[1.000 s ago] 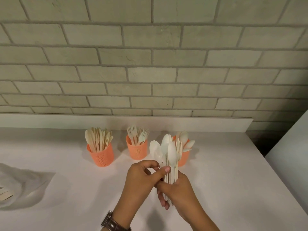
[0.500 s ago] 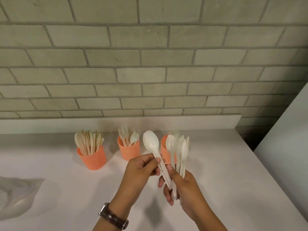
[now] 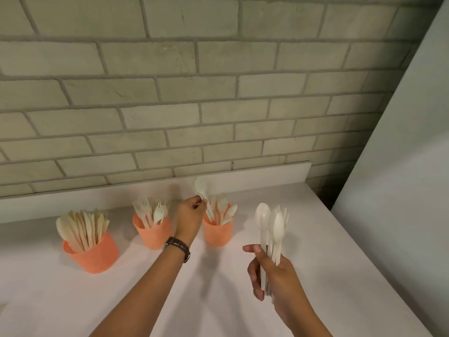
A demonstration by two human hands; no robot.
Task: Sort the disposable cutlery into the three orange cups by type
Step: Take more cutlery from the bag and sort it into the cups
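Landmark: spoon cup (image 3: 218,233), the orange cup that is standing rightmost in the row on the white counter (image 3: 315,239); every place below is being given from it.
Spoon cup contents: several pale spoons are standing in it, bowls up and fanning towards its right rim.
Left hand (image 3: 190,215): is hovering just left of the spoon cup, at its left rim, fingers curled and pinching a single spoon (image 3: 200,188) just under the bowl.
Single spoon: is standing nearly upright, bowl above the spoon cup, handle slanting down into its mouth among the other spoons; how deep the tip is sitting, cannot tell.
Right hand (image 3: 274,278): is holding up off the counter, right of the spoon cup and nearer the camera, well apart from it, fingers wrapping round a bundle of spoons (image 3: 269,222).
Bundle of spoons: is being gripped by the handles, bowls pointing up, one bowl standing a little left of the others.
Fork cup (image 3: 151,235): is standing just left of the spoon cup, beyond the left forearm, holding forks, tines up.
Knife cup (image 3: 93,256): is standing furthest left of the spoon cup, a little nearer the camera, packed with cream knives.
Wristwatch (image 3: 177,246): is sitting on the left wrist, down-left of the spoon cup.
Brick wall (image 3: 218,105): is rising behind the spoon cup.
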